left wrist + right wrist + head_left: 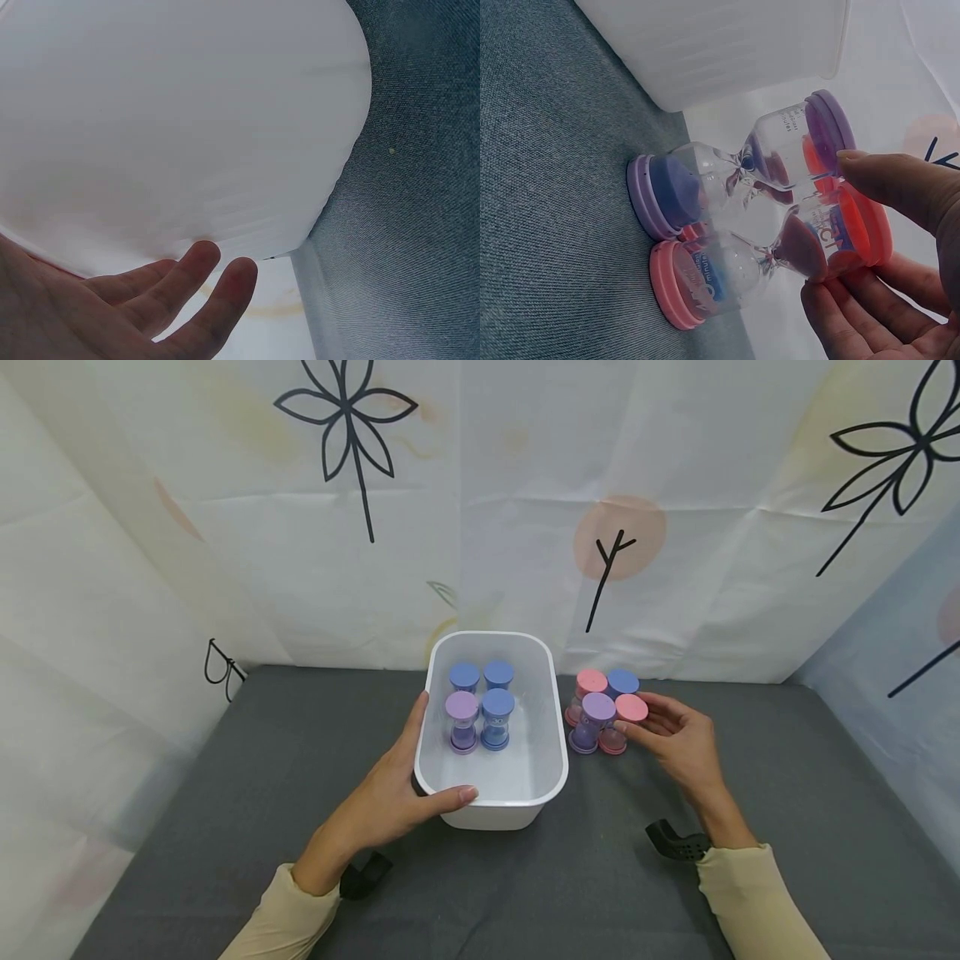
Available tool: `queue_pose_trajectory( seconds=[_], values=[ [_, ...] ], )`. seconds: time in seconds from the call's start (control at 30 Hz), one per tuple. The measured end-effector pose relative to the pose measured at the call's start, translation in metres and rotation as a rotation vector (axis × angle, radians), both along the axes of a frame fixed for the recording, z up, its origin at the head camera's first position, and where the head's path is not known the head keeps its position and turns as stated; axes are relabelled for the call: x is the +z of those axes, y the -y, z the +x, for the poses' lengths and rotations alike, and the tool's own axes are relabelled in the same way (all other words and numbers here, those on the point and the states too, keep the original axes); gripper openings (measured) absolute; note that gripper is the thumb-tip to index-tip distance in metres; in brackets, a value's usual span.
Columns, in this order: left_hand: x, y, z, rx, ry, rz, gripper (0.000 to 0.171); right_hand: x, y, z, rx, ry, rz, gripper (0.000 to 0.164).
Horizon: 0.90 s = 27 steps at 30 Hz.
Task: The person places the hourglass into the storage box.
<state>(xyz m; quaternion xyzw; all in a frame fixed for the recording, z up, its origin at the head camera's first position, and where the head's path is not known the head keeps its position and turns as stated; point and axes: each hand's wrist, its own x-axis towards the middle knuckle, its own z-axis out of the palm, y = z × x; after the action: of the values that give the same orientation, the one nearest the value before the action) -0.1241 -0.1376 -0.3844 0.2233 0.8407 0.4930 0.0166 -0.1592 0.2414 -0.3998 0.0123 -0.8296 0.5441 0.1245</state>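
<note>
A white plastic bin (525, 777) stands on the table. Against its near left corner rests my left hand (386, 793), thumb along the front rim and fingers extended along the outer left wall (187, 135). Inside the bin stand a purple sand timer (462, 714) and three blue ones, one being the front blue sand timer (497, 714). Right of the bin, my right hand (678, 739) pinches the top of a pink sand timer (772, 259), whose base touches the table. Its thumb also lies by the cap of the neighbouring purple sand timer (742, 161).
Behind those two timers stand another pink sand timer (591, 683) and a blue sand timer (622, 683), close together. A dark grey cloth covers the table (300, 760). White patterned fabric (517, 527) hangs at the back and sides.
</note>
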Motion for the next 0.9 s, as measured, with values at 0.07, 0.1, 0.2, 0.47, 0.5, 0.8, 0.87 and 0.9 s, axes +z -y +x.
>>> queue_pose_trajectory(
  seconds=[0.07,0.1,0.2,0.47,0.5,0.8,0.87,0.9],
  values=[
    [-0.001,0.000,-0.001,0.001,-0.003,-0.004,0.121,0.000,0.000,0.000,-0.001,0.005,0.001,0.060],
    [0.000,0.000,0.000,0.002,-0.002,-0.004,0.121,0.000,0.000,0.000,-0.001,0.006,0.001,0.060],
    [0.000,0.000,0.000,0.004,-0.001,-0.007,0.121,0.000,0.000,0.000,0.001,0.005,-0.002,0.059],
    [0.001,0.000,0.000,0.003,0.003,-0.005,0.121,-0.002,-0.001,-0.002,-0.021,-0.003,0.007,0.056],
    [0.001,0.000,0.000,0.001,0.002,-0.004,0.121,-0.002,-0.001,-0.001,-0.023,-0.005,0.007,0.055],
    [0.002,0.000,0.001,-0.008,-0.005,0.012,0.120,0.011,-0.011,0.004,-0.048,-0.004,-0.045,0.056],
    [0.002,0.000,0.000,-0.010,-0.008,0.014,0.120,0.015,-0.012,0.006,-0.056,-0.005,-0.064,0.056],
    [0.002,0.000,0.000,-0.011,-0.009,0.014,0.120,0.017,-0.013,0.007,-0.056,-0.010,-0.088,0.055]
  ],
)
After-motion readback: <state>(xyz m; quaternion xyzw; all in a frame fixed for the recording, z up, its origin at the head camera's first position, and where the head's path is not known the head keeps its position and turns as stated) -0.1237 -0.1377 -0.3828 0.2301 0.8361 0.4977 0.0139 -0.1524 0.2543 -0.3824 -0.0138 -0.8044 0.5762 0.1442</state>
